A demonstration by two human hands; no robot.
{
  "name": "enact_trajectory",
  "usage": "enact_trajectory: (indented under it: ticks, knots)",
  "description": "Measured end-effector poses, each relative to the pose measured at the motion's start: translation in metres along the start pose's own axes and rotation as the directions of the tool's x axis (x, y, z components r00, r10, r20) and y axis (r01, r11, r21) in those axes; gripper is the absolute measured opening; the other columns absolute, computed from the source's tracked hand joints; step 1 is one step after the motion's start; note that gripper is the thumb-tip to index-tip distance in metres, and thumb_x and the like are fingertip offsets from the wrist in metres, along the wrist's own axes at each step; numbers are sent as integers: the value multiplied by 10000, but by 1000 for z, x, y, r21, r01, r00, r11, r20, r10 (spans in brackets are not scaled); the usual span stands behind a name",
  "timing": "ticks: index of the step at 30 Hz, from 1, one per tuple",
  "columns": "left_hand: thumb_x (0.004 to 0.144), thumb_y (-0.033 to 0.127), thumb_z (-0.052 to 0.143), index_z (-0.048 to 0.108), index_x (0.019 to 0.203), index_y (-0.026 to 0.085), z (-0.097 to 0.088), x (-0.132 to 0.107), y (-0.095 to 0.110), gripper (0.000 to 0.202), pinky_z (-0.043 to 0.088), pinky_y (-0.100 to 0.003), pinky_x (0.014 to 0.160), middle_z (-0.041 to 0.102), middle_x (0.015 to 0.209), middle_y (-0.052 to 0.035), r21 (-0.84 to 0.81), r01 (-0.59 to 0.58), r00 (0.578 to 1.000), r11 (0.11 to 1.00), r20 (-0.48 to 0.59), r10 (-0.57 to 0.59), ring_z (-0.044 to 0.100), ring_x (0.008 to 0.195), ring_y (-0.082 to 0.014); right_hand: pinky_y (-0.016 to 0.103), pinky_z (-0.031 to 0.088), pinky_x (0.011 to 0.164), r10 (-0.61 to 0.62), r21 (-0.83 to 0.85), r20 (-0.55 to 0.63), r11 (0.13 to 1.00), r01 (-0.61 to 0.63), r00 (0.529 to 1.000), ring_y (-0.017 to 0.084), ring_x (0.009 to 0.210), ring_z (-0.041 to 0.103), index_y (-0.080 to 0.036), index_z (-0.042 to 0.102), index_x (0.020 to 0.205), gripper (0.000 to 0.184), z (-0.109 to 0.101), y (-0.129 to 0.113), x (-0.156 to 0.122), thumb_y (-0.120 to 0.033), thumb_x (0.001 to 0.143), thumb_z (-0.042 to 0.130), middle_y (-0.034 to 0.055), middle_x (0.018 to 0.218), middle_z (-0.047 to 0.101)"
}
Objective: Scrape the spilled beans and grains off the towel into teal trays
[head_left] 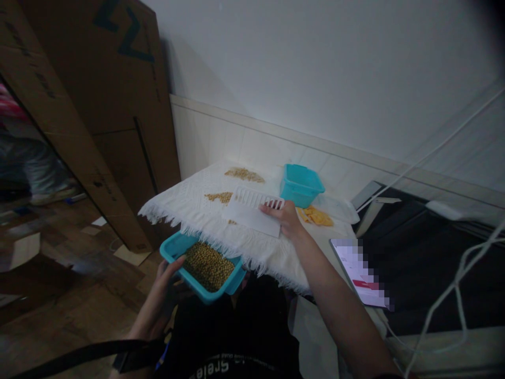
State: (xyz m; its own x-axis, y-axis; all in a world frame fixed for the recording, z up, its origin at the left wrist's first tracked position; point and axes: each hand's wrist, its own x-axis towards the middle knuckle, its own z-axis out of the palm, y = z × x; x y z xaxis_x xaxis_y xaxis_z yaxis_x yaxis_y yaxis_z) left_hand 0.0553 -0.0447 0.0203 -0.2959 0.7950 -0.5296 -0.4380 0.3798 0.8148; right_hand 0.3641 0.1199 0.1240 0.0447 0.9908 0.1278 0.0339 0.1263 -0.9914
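My left hand (pixel 165 273) grips the near corner of a teal tray (pixel 172 248) filled with small tan beans (pixel 207 266), held just below the front edge of a table draped in a white fringed cloth (pixel 213 231). My right hand (pixel 286 218) rests on the cloth with fingers closed on a flat white slotted scraper (pixel 252 210). Two small heaps of beans (pixel 244 175) lie on the cloth beyond the scraper.
An empty teal tub (pixel 300 184) stands at the back of the table, with yellow pieces (pixel 315 216) beside it. Large cardboard boxes (pixel 98 105) lean at the left. A paper sheet (pixel 361 271) and white cables (pixel 457 273) lie at the right.
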Motion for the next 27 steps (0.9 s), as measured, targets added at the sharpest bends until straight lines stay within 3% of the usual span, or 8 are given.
enact_trajectory:
  ticks: [9, 15, 21, 24, 27]
  knots:
    - [872, 525, 893, 576, 1540, 347, 1, 2, -3, 761, 713, -468, 702, 706, 1131, -98, -18, -19, 1000, 1000, -16, 19, 777, 781, -269, 373, 584, 706, -11, 8, 35, 1000, 11, 999, 270, 730, 765, -197, 863, 770, 571, 3, 4, -3, -605, 438, 1084, 96, 832, 871]
    - [802, 541, 955, 582, 1541, 349, 0, 4, -5, 850, 720, -503, 716, 714, 1156, -116, -41, 5, 999, 999, -32, -7, 788, 806, -298, 406, 617, 736, -97, -28, 67, 995, 99, 993, 313, 801, 799, -211, 881, 799, 520, 9, 0, -10, -589, 497, 1069, 110, 890, 891]
    - [808, 535, 972, 572, 1537, 351, -3, 3, -1, 852, 714, -457, 720, 741, 1110, -103, -45, 14, 1000, 999, 14, -13, 809, 828, -305, 364, 538, 619, -181, -135, 119, 971, 197, 976, 263, 669, 712, -235, 849, 690, 380, 20, -4, -24, -572, 602, 1001, 59, 704, 808]
    - [830, 506, 975, 567, 1526, 339, -3, 0, 1, 824, 717, -451, 732, 750, 1118, -104, -63, 29, 999, 998, 38, -27, 826, 845, -304, 339, 462, 557, -153, -176, 168, 967, 183, 974, 222, 582, 636, -230, 828, 648, 401, 26, -4, -33, -598, 628, 986, 38, 618, 740]
    - [872, 504, 943, 567, 1514, 322, -2, -3, 2, 766, 712, -426, 710, 746, 1116, -100, -50, 7, 999, 999, 35, -5, 822, 820, -285, 349, 498, 575, -104, -136, 216, 981, 136, 971, 238, 602, 668, -228, 846, 689, 410, 31, -2, -38, -602, 622, 998, 49, 665, 774]
